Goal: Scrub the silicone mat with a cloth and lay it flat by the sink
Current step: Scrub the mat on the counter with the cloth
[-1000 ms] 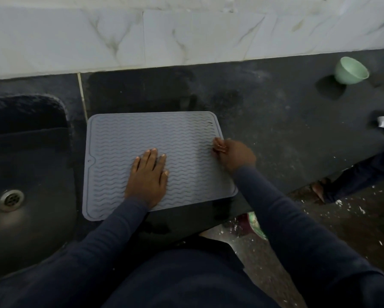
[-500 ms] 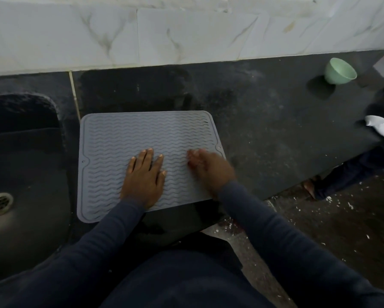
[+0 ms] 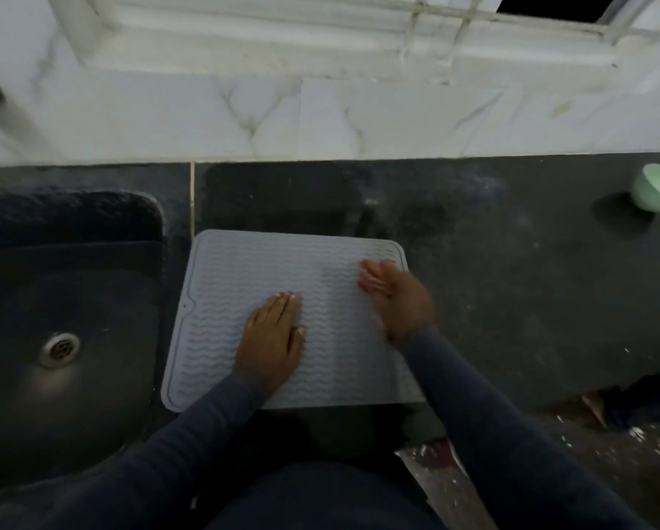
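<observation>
Dark stone countertop [image 3: 493,300], speckled with pale dust, pale seam [image 3: 192,197] running front to back. Sink [image 3: 53,300] set into left part. Grey ribbed mat [image 3: 244,269] flat on top, just right of sink, near edge close to counter front. Green bowl [image 3: 659,193] far right, tilted, well apart from mat.

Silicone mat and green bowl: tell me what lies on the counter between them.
In the head view, nothing stands between the silicone mat and the green bowl: only bare, dusty dark countertop, with the bowl's shadow on it.
</observation>
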`<action>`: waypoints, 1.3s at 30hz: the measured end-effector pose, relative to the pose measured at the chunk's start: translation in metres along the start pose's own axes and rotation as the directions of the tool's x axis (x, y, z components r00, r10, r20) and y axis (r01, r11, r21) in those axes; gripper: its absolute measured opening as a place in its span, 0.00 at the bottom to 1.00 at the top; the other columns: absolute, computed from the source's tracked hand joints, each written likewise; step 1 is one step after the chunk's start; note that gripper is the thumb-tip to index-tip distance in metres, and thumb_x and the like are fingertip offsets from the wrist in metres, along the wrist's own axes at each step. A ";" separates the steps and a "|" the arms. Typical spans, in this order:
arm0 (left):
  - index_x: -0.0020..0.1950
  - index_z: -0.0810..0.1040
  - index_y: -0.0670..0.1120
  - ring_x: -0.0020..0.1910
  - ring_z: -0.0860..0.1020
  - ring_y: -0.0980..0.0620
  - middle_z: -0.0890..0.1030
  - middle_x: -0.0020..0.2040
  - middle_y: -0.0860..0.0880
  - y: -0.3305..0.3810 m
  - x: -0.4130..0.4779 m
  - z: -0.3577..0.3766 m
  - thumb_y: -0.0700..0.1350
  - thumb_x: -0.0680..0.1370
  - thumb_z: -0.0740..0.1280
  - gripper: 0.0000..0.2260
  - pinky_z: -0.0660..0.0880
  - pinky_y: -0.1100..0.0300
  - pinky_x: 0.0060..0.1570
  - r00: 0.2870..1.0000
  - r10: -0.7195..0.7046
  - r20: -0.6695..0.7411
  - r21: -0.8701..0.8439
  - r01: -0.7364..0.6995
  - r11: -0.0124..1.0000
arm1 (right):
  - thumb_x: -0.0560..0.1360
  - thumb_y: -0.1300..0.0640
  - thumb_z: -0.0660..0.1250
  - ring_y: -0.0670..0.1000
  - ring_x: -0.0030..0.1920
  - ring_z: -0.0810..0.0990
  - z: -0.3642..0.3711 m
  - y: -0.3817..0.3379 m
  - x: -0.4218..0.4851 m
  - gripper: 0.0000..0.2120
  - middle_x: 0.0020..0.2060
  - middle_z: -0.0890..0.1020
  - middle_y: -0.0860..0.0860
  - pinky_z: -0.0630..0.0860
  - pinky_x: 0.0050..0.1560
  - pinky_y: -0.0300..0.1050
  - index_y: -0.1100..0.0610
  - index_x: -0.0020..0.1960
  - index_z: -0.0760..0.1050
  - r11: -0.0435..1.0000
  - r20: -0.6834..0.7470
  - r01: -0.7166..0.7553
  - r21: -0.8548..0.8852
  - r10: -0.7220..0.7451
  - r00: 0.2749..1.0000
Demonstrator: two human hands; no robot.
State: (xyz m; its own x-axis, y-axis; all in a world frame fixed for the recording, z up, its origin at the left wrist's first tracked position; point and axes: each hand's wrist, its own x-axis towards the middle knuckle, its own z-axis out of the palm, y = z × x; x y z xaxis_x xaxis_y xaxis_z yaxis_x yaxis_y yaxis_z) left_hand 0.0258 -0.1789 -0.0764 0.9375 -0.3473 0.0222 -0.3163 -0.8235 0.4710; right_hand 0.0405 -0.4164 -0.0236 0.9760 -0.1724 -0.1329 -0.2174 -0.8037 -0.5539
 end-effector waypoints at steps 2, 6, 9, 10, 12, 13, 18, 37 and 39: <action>0.72 0.66 0.39 0.72 0.65 0.40 0.68 0.71 0.38 -0.004 0.017 -0.014 0.52 0.76 0.51 0.28 0.55 0.45 0.71 0.996 -0.074 -0.056 -0.007 0.074 0.997 | 0.78 0.38 0.54 0.52 0.67 0.71 0.033 -0.049 0.019 0.23 0.68 0.73 0.47 0.64 0.68 0.45 0.44 0.69 0.69 0.983 0.074 0.147 -0.105 -0.140 0.987; 0.74 0.62 0.39 0.75 0.57 0.41 0.62 0.75 0.39 -0.034 0.057 -0.035 0.55 0.74 0.47 0.33 0.50 0.46 0.74 0.989 -0.144 -0.024 0.026 0.145 0.989 | 0.80 0.38 0.51 0.59 0.62 0.74 0.086 -0.108 0.024 0.22 0.65 0.71 0.54 0.68 0.63 0.53 0.48 0.67 0.69 0.993 0.186 0.072 -0.096 -0.053 0.981; 0.77 0.57 0.44 0.77 0.53 0.44 0.57 0.77 0.43 -0.055 0.058 -0.029 0.59 0.76 0.42 0.33 0.48 0.48 0.74 0.997 -0.034 0.067 0.122 0.026 0.992 | 0.78 0.34 0.53 0.56 0.58 0.77 0.069 -0.083 0.017 0.20 0.61 0.75 0.51 0.71 0.59 0.55 0.42 0.63 0.70 0.978 0.208 0.116 -0.176 -0.078 0.975; 0.77 0.55 0.46 0.77 0.52 0.46 0.55 0.78 0.45 -0.059 0.056 -0.026 0.59 0.77 0.40 0.32 0.46 0.49 0.74 0.996 -0.020 0.081 0.163 0.007 0.987 | 0.76 0.31 0.54 0.53 0.54 0.78 0.052 -0.065 0.015 0.21 0.58 0.77 0.49 0.72 0.56 0.53 0.42 0.60 0.72 0.943 0.179 0.153 -0.294 -0.103 0.979; 0.78 0.53 0.47 0.77 0.50 0.48 0.54 0.78 0.46 -0.061 0.054 -0.024 0.59 0.78 0.39 0.31 0.43 0.51 0.74 0.997 -0.015 0.077 0.194 0.000 0.981 | 0.73 0.27 0.54 0.54 0.55 0.79 0.015 -0.017 0.018 0.26 0.57 0.78 0.50 0.74 0.56 0.51 0.39 0.64 0.72 0.914 0.091 0.061 -0.401 -0.026 0.995; 0.78 0.53 0.47 0.77 0.50 0.48 0.54 0.78 0.46 -0.062 0.054 -0.023 0.59 0.78 0.38 0.31 0.42 0.51 0.73 0.997 -0.015 0.073 0.195 0.000 0.981 | 0.73 0.26 0.53 0.57 0.57 0.79 -0.003 0.001 0.018 0.28 0.59 0.77 0.52 0.73 0.58 0.52 0.38 0.68 0.68 0.918 0.045 -0.097 -0.385 0.123 0.991; 0.78 0.54 0.47 0.77 0.50 0.48 0.55 0.78 0.46 -0.063 0.054 -0.022 0.58 0.78 0.39 0.31 0.43 0.51 0.74 0.999 0.001 0.053 0.192 -0.011 0.981 | 0.75 0.32 0.55 0.59 0.59 0.78 -0.009 -0.001 0.038 0.26 0.62 0.78 0.52 0.73 0.57 0.51 0.43 0.68 0.71 0.908 -0.063 -0.362 -0.210 0.356 0.932; 0.76 0.57 0.41 0.76 0.54 0.46 0.60 0.76 0.42 -0.058 0.067 -0.028 0.53 0.79 0.49 0.28 0.45 0.46 0.75 0.999 -0.028 0.027 0.117 0.025 0.993 | 0.76 0.34 0.55 0.55 0.58 0.78 0.020 -0.058 0.040 0.23 0.60 0.78 0.50 0.72 0.57 0.48 0.41 0.67 0.72 0.982 -0.025 -0.148 -0.114 0.146 0.989; 0.76 0.58 0.42 0.76 0.55 0.45 0.60 0.76 0.42 -0.054 0.078 -0.031 0.51 0.80 0.50 0.26 0.45 0.46 0.75 0.999 -0.037 0.017 0.080 0.036 0.996 | 0.78 0.38 0.56 0.54 0.60 0.75 0.061 -0.101 0.043 0.21 0.64 0.71 0.52 0.71 0.61 0.51 0.41 0.70 0.68 0.993 0.082 0.017 -0.120 -0.007 0.997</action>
State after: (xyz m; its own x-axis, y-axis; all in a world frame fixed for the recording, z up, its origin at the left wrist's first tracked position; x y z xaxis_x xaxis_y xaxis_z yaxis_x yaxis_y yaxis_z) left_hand 0.1205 -0.1480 -0.0730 0.9460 -0.3241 -0.0105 -0.2931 -0.8685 0.3997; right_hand 0.1038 -0.3074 -0.0234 0.9733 -0.1194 -0.1962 -0.1979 -0.8692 -0.4532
